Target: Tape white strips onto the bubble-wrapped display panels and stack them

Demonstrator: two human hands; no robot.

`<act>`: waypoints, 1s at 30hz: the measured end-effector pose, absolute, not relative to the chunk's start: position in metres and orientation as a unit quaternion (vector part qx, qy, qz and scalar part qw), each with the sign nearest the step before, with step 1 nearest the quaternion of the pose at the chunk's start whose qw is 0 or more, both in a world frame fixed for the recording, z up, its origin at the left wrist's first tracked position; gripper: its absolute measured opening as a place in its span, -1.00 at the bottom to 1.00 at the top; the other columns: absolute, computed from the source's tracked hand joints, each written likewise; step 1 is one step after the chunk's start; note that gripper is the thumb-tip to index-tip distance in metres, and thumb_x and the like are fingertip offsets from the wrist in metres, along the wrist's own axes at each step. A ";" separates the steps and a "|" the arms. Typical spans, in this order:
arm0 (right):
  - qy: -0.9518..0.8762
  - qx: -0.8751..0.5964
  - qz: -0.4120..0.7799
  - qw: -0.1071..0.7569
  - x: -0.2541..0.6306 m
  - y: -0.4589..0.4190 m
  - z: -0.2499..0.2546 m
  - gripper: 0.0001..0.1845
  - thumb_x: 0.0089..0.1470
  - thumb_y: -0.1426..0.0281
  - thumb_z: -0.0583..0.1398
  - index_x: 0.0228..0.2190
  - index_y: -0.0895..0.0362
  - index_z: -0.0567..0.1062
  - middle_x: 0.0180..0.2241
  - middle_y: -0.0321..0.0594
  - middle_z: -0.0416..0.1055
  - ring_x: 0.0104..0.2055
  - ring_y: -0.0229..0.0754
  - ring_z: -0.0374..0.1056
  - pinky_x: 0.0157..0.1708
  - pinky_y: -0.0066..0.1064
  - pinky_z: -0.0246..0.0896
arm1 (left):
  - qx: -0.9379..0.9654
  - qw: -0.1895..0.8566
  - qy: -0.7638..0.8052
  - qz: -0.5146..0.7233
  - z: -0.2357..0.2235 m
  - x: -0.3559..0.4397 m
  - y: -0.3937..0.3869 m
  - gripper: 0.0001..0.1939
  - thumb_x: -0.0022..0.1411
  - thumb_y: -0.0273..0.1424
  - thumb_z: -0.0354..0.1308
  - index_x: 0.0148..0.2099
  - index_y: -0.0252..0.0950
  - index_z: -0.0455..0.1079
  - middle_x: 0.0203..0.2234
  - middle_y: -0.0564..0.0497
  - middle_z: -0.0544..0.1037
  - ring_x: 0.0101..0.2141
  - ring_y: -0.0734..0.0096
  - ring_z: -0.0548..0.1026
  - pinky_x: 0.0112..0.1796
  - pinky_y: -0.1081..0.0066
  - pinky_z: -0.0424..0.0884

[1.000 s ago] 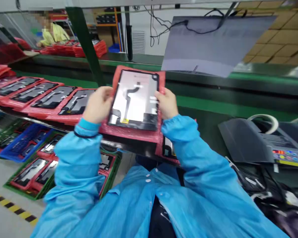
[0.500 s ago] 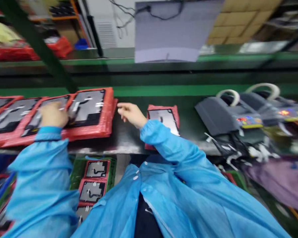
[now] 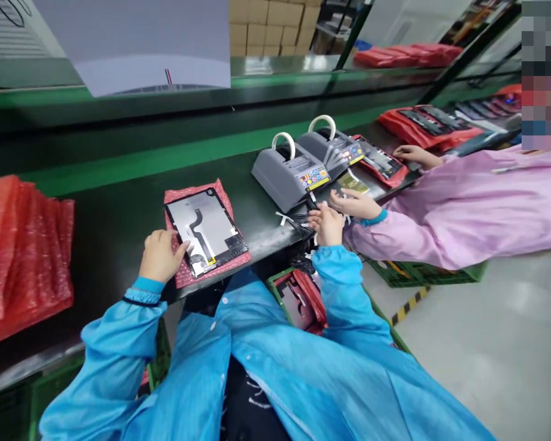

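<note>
Left hand (image 3: pixel 160 257) moved onto panel (image 3: pixel 206 229) (red bubble-wrap bag (image 3: pixel 228 211))

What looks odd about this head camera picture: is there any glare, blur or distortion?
In the head view, the tilted framing slants the green-edged workbench; soft glare lies on the pale floor; the display panel has a pale sheen; a pixelated patch covers the top right corner.
</note>
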State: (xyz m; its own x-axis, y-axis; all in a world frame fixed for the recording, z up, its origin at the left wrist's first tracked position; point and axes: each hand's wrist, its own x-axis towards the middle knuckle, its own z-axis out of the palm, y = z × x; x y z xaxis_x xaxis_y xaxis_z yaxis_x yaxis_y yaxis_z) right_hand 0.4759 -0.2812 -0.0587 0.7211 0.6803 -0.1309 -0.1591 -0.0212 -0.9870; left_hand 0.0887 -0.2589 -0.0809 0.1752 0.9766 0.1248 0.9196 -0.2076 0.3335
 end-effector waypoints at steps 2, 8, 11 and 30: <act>-0.219 -0.636 0.330 0.663 0.479 -0.264 -0.058 -0.60 -0.03 0.07 0.25 -0.50 0.11 0.29 -0.62 -0.38 0.33 -0.67 -0.40 0.22 -0.73 -0.59 0.05 | 0.750 0.097 0.634 0.159 -0.090 0.087 -0.260 -0.55 0.17 -0.15 0.01 -0.02 -0.35 0.37 -0.14 -0.27 0.45 -0.02 -0.06 0.37 0.04 0.03 0.32; -0.293 -0.641 0.157 0.692 0.457 -0.265 -0.053 -0.69 0.06 0.15 0.19 -0.50 0.08 0.26 -0.65 -0.46 0.19 -0.66 -0.39 0.14 -0.66 -0.55 0.06 | 0.746 0.108 0.635 0.170 -0.084 0.085 -0.265 -0.57 0.18 -0.20 0.06 0.02 -0.32 0.38 -0.06 -0.24 0.43 0.02 0.02 0.34 0.08 0.08 0.28; -0.434 -0.597 0.209 0.642 0.419 -0.275 -0.047 -0.71 0.06 0.12 0.19 -0.46 0.08 0.33 -0.60 -0.40 0.28 -0.60 -0.35 0.20 -0.53 -0.48 0.18 | 0.790 0.115 0.573 0.186 -0.076 0.089 -0.251 -0.66 0.25 -0.29 0.00 0.00 -0.27 0.43 0.02 -0.17 0.45 0.05 0.11 0.32 0.14 0.08 0.19; -0.717 -0.660 0.208 0.084 0.260 -0.181 -0.067 -0.72 0.19 0.37 0.06 -0.23 0.17 0.56 -0.11 -0.05 0.47 0.00 -0.05 0.34 -0.01 -0.26 0.18 | 0.881 0.133 0.427 0.156 -0.108 0.086 -0.207 -0.47 0.24 0.01 0.06 0.18 -0.06 0.37 0.26 -0.05 0.27 0.22 -0.13 0.09 0.20 -0.32 -0.21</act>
State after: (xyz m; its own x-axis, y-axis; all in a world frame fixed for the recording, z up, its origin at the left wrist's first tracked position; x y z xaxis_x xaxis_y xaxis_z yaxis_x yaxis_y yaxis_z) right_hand 0.2601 -0.1811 -0.0674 -0.1141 0.9814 -0.1542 0.9119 0.0419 -0.4082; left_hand 0.0863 -0.2070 -0.1079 0.5874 0.7930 0.1618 0.7101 -0.6009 0.3670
